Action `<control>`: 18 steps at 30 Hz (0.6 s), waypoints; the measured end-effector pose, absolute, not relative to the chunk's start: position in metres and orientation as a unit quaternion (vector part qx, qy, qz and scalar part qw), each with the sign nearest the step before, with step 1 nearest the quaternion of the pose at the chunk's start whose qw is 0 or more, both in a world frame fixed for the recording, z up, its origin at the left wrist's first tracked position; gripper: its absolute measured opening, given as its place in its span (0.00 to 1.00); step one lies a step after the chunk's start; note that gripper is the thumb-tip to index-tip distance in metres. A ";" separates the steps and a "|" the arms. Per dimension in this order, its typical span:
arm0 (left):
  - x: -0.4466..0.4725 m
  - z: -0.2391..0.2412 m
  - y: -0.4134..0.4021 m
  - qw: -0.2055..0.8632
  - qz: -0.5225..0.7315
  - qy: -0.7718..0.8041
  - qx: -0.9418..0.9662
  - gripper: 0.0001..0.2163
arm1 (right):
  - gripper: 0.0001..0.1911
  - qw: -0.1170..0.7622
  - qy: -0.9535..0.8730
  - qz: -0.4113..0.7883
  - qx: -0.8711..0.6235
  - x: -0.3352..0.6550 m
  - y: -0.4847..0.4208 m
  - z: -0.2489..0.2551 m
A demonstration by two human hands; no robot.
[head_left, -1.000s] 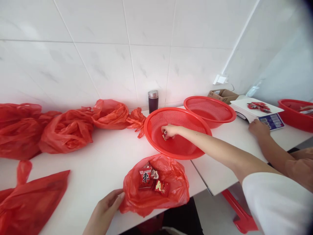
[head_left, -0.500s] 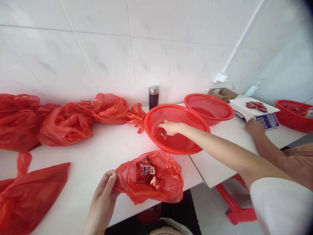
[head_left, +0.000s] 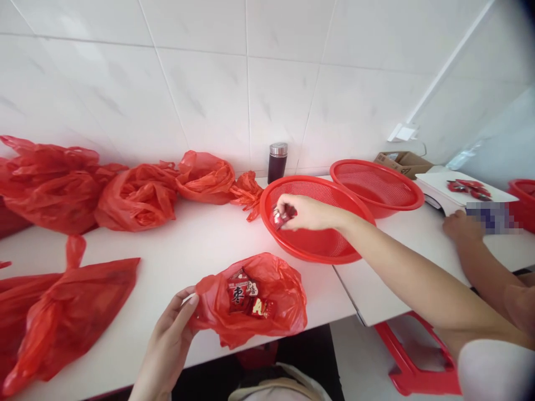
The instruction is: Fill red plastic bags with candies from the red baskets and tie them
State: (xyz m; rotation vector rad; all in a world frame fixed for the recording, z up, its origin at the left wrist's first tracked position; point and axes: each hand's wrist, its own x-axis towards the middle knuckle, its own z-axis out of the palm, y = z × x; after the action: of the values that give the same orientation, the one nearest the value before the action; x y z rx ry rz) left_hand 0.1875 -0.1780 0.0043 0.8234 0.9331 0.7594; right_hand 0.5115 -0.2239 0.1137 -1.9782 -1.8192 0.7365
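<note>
My left hand (head_left: 178,317) pinches the left rim of a thin red plastic bag (head_left: 288,301), keeping its mouth spread at the table's near edge. Inside the bag lie several small red snack packets (head_left: 238,297), some with printed characters. My right hand (head_left: 303,211) is over the near red colander basket (head_left: 309,257), its fingers closed around a small red-and-white wrapped packet (head_left: 285,216). The hand covers part of the basket's inside, so I cannot tell how much it contains.
Behind stand a second colander (head_left: 378,189), a dark tumbler (head_left: 277,164) and a cardboard box (head_left: 403,164). Bunched red bags (head_left: 137,197) line the left; a knotted bag (head_left: 96,312) lies nearer. A co-worker's hand (head_left: 463,228) touches a scale (head_left: 497,192) with red packets. A red stool (head_left: 418,356) stands below.
My right hand has closed on the packet from the basket and lifted it slightly. The view has turned a little left. My left hand keeps its hold on the bag.
</note>
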 end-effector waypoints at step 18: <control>0.128 0.044 -0.150 0.609 0.547 0.450 0.358 0.11 | 0.15 -0.085 -0.761 -0.030 -0.642 0.422 -0.302 0.099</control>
State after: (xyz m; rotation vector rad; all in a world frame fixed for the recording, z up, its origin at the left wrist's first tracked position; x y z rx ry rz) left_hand 0.1276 -0.1500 0.0440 0.8270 1.0389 1.2638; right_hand 0.4221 -0.3019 0.0987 -2.1349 -2.5306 -0.0993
